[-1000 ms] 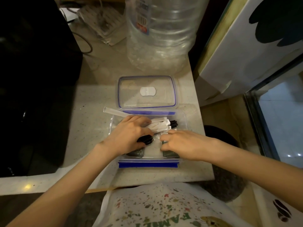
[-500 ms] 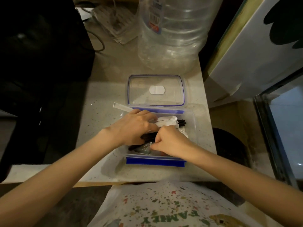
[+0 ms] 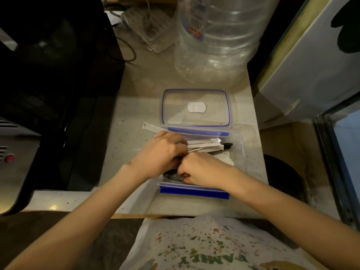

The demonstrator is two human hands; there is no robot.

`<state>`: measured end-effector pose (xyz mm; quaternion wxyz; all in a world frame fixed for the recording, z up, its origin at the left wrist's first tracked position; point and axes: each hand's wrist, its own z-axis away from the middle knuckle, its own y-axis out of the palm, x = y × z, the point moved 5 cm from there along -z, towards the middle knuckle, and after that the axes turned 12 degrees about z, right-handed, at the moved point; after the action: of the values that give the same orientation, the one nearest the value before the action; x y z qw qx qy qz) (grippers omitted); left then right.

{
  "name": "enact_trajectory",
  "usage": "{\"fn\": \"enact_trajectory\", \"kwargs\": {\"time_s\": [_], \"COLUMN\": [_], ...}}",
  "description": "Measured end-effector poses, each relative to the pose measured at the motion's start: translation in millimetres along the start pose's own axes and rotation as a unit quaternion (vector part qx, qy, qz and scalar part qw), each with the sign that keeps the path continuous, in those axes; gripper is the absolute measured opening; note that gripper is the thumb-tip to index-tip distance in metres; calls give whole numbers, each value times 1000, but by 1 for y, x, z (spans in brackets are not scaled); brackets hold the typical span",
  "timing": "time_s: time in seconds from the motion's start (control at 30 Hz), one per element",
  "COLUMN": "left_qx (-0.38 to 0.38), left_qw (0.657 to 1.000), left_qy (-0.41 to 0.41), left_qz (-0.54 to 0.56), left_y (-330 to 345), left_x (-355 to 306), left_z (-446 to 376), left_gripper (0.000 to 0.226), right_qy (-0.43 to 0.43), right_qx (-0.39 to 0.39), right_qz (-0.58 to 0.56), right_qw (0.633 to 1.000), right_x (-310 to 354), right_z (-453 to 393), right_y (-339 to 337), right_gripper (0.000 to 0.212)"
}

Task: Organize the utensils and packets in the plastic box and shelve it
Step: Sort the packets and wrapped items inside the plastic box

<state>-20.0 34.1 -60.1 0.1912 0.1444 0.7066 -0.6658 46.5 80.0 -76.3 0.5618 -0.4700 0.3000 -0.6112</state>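
A clear plastic box [image 3: 238,152] with blue clips stands open on the counter. Its lid [image 3: 195,108] lies flat just behind it. Inside are white paper-wrapped packets [image 3: 204,146], black utensils [image 3: 228,146] and a clear packet [image 3: 227,159]. My left hand [image 3: 157,154] is in the box's left half, fingers curled over the packets and dark utensils. My right hand [image 3: 202,169] is closed beside it at the box's front, pinching something small and dark that it mostly hides. One white packet [image 3: 153,127] pokes out over the box's back left corner.
A big clear water bottle [image 3: 216,38] stands behind the lid. A black appliance [image 3: 54,90] fills the left side, with cables and a plastic pack [image 3: 150,30] at the back. A white cabinet [image 3: 311,61] flanks the right. The counter's front edge [image 3: 136,213] is near my body.
My right hand moved left from the box's front right to meet my left hand in the middle, and closed on something. My left hand stayed on the packets. The camera shifted slightly.
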Motion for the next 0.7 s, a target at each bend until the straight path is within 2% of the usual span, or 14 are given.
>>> {"fn": "enact_trajectory", "kwargs": {"time_s": [0.17, 0.37, 0.57, 0.63, 0.7], "left_qx": [-13, -16, 0, 3, 4], "left_qw": [1000, 1000, 1000, 1000, 1000], "left_qy": [-11, -10, -15, -17, -21], "left_qz": [2, 7, 5, 3, -2], "left_y": [0, 1, 3, 3, 3], "left_x": [1, 0, 2, 2, 2], "left_z": [2, 2, 2, 2, 2], "left_gripper": [16, 16, 15, 15, 16], "right_qy": [-71, -103, -107, -96, -36], "right_qx": [-34, -54, -209, -236, -236], "right_qz": [66, 37, 13, -29, -148], "right_qw": [995, 993, 972, 967, 960], "right_x": [2, -3, -10, -10, -14], "right_z": [4, 8, 22, 26, 29], "right_y": [-1, 0, -15, -18, -21], "right_gripper": [20, 22, 23, 23, 20]}}
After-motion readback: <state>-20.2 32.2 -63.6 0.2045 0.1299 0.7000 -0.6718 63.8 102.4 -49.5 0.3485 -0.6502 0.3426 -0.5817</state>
